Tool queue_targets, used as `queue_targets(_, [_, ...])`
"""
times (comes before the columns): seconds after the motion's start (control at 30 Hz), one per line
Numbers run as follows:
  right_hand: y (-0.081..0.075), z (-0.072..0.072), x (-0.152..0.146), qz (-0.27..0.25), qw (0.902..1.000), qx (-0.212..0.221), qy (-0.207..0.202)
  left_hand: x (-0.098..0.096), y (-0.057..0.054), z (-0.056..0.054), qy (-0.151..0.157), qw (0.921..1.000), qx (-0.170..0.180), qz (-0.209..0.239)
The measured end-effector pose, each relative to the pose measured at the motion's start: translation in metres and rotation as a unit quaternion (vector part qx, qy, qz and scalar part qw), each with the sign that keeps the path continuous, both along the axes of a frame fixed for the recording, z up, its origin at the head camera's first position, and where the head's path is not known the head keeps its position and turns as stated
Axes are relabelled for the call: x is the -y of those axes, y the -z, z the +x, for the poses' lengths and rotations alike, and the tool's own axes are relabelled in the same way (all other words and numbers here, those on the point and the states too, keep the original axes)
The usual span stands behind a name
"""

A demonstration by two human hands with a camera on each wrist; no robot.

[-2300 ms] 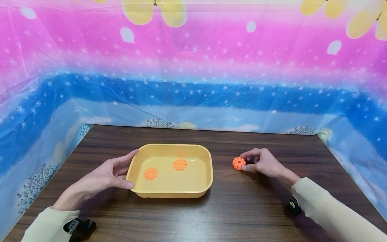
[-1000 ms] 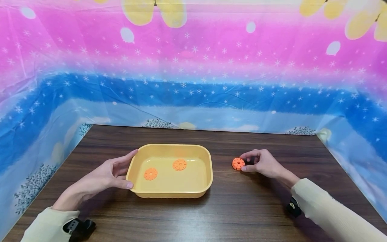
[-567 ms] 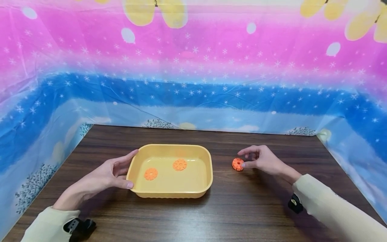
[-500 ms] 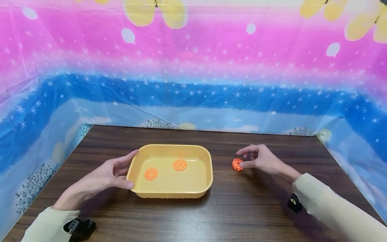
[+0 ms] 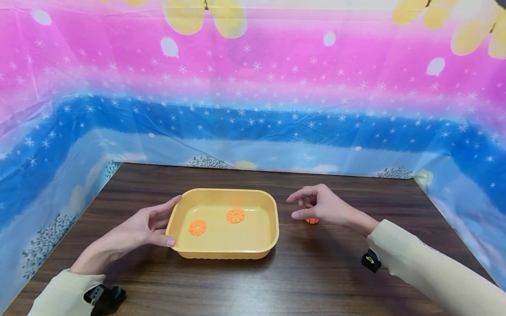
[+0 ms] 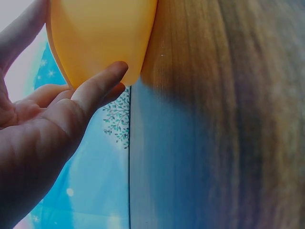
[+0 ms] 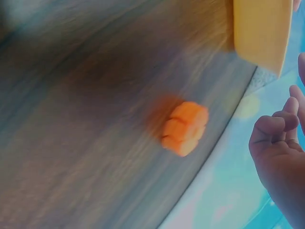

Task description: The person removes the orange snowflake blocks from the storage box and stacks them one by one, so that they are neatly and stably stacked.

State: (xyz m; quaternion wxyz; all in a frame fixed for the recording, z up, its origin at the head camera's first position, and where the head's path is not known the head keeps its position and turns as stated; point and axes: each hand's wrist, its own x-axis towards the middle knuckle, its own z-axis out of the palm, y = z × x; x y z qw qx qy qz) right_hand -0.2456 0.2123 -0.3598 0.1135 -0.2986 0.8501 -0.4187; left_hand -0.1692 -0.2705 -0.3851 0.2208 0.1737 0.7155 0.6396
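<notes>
My left hand [image 5: 134, 228] grips the left end of a yellow plastic tub [image 5: 225, 254], its thumb at the front corner and fingers against the outer wall in the left wrist view. Inside lie a slotted orange building disc [image 5: 197, 228] at the left and more orange discs [image 5: 235, 216], overlapping, farther back. On the table right of the tub stands a short stack of orange discs [image 7: 186, 129], mostly behind my right hand in the head view. That right hand [image 5: 316, 204] hovers between stack and tub, holding nothing, thumb and forefinger apart.
The dark wood table [image 5: 253, 289] reaches back to a pink and blue printed curtain [image 5: 253, 101], which also runs along both sides. A black wrist camera [image 5: 370, 260] sits at the right cuff, and another wrist camera [image 5: 104, 299] at the left.
My right hand has let go of the stacked orange discs and moved left, toward the tub, leaving the stack on the table. The left hand and tub stay as they were.
</notes>
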Motion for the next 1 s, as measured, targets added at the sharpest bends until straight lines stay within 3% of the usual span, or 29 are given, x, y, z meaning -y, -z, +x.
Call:
queue_targets(0.23, [-0.012, -0.002, 0.025, -0.002, 0.9996, 0.008, -0.026, 0.0, -0.001, 0.0, -0.003, 1.0, 0.002, -0.006])
queue_targets(0.67, [-0.021, -0.014, 0.072, 0.01, 0.9936, -0.024, -0.11, -0.001, -0.001, 0.0, -0.011, 0.9998, 0.007, -0.013])
queue_targets(1.0, [-0.021, -0.021, 0.106, 0.043, 0.989, 0.008, -0.141, -0.001, -0.001, 0.0, -0.007, 0.9999, 0.006, -0.011])
